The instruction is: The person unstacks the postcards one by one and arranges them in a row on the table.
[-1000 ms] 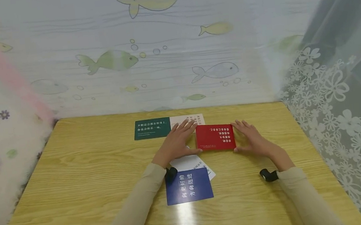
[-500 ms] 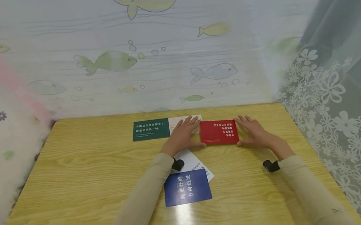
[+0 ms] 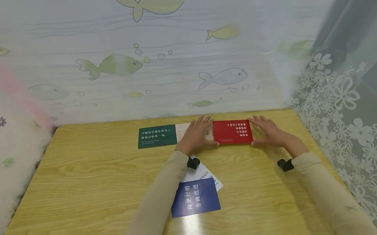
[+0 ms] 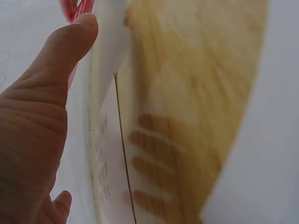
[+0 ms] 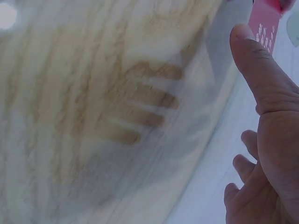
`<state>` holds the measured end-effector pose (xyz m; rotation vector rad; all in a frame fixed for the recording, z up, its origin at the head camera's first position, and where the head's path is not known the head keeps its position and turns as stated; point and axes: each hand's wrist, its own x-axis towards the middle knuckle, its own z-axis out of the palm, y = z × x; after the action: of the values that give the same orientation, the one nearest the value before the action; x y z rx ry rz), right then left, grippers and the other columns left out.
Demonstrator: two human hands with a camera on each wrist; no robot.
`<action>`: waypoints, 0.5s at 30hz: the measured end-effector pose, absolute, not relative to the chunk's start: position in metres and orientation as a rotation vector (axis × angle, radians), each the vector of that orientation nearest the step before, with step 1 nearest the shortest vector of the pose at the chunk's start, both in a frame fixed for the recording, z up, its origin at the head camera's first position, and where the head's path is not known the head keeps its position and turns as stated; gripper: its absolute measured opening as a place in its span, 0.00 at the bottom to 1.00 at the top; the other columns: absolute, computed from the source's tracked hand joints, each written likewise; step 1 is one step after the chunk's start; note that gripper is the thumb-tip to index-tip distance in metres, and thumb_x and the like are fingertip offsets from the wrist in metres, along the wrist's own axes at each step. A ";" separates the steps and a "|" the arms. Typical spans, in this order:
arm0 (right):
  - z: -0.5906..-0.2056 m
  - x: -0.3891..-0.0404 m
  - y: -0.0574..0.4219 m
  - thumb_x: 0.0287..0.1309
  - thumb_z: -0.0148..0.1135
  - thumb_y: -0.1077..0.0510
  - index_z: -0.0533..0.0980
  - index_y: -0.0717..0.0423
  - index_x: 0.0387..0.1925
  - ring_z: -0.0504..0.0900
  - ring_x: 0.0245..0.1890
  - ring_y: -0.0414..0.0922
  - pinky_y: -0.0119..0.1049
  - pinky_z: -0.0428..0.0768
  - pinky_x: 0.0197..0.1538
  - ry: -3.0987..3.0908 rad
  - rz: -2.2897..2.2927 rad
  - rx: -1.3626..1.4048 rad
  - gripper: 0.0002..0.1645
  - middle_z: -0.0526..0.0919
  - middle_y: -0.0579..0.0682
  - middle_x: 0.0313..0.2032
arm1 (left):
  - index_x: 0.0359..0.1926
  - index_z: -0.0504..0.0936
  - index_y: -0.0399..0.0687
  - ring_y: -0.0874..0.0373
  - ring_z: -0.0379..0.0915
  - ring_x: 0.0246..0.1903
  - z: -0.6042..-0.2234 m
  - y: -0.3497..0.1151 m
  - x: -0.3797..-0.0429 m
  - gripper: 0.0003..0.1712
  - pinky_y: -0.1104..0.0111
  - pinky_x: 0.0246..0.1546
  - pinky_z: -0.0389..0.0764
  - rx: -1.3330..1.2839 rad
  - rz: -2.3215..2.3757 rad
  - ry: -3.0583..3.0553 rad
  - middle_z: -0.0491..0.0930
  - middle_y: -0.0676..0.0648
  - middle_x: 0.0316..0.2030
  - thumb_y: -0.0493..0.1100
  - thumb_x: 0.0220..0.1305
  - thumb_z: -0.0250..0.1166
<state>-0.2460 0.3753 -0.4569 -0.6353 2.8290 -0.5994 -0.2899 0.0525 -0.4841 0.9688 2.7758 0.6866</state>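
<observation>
A red card point(image 3: 232, 132) with white Chinese writing is held between both hands at the right end of the row of cards. My left hand point(image 3: 197, 133) holds its left edge, with the thumb at the near corner and a finger at the far one. At the opposite edge, my right hand point(image 3: 271, 131) grips the two right corners in the same way. The left palm overlaps a pale card point(image 3: 183, 130), covering much of it. Beside that lies a green card point(image 3: 156, 136). The red card point(image 4: 84, 7) shows past the thumb in the left wrist view.
Nearer the front of the wooden table point(image 3: 89, 189), a blue card point(image 3: 197, 199) overlaps a white card point(image 3: 203, 173), partly under the left wrist. A fish-printed curtain point(image 3: 168, 58) hangs along the table's back edge, and lace cloth point(image 3: 357, 115) hangs on the right.
Both hands have carried the red card away from me and slightly right, bringing it beside the pale card. The other cards have stayed in place.
</observation>
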 end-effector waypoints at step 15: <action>-0.452 -0.271 0.378 0.54 0.77 0.52 0.56 0.68 0.75 0.47 0.73 0.79 0.77 0.47 0.71 2.802 -0.510 -0.640 0.57 0.50 0.79 0.74 | 0.80 0.55 0.50 0.49 0.40 0.81 -0.487 0.064 -0.307 0.59 0.52 0.80 0.44 0.879 0.601 2.753 0.53 0.48 0.80 0.67 0.57 0.72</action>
<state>-0.2712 0.3781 -0.4524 -0.6404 2.8025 -0.5103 -0.3067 0.0638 -0.4870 0.8791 2.7531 0.6009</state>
